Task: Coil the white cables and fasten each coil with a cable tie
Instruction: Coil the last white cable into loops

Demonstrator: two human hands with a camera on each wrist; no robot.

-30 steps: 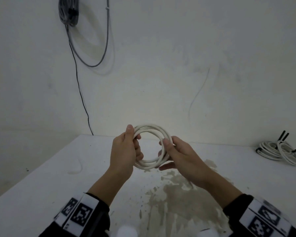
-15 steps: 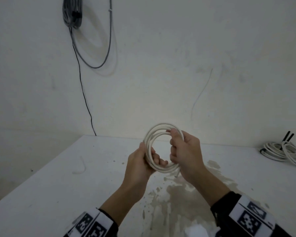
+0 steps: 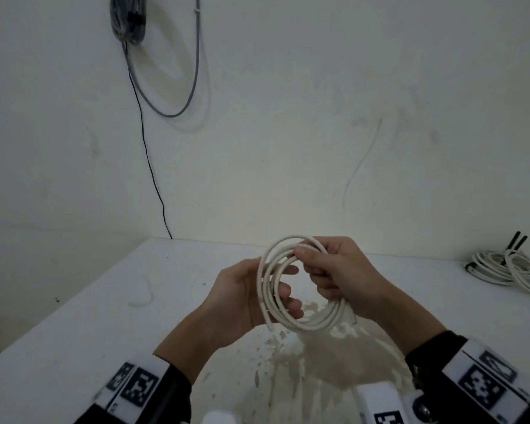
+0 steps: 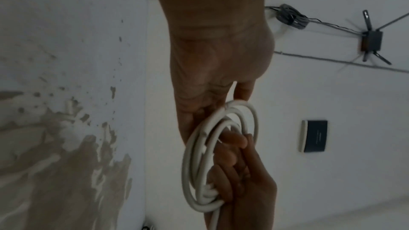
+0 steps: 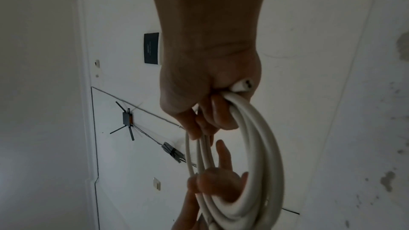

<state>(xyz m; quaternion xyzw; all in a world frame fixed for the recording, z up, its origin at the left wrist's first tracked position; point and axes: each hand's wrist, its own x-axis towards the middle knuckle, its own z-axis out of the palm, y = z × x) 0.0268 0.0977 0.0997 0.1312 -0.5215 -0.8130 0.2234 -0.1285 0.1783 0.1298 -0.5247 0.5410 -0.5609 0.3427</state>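
A coil of white cable (image 3: 311, 327) hangs upright above the white table (image 3: 74, 332), held between both hands. My left hand (image 3: 283, 293) holds its left side, with the fingers (image 3: 292, 310) passed through the ring and curled round the strands. My right hand (image 3: 311, 264) grips the upper right side, its thumb lying on top of the strands. In the right wrist view, the right hand (image 5: 212, 109) closes on the coil (image 5: 263, 146), and a cut cable end (image 5: 242, 86) sticks out by the palm. The left wrist view shows the coil (image 4: 188, 163) edge-on. No cable tie is visible on it.
At the table's back right lies a bundle of white cables (image 3: 508, 267) with black ends sticking up. A brown stain (image 3: 318, 377) covers the table below my hands. A small white curved strip (image 3: 143, 296) lies to the left. Grey cable (image 3: 129, 19) hangs on the wall.
The coil and both hands have shifted right. My right hand has moved from the lower right to the top right of the coil. My left hand has slid from the upper left down the left side.
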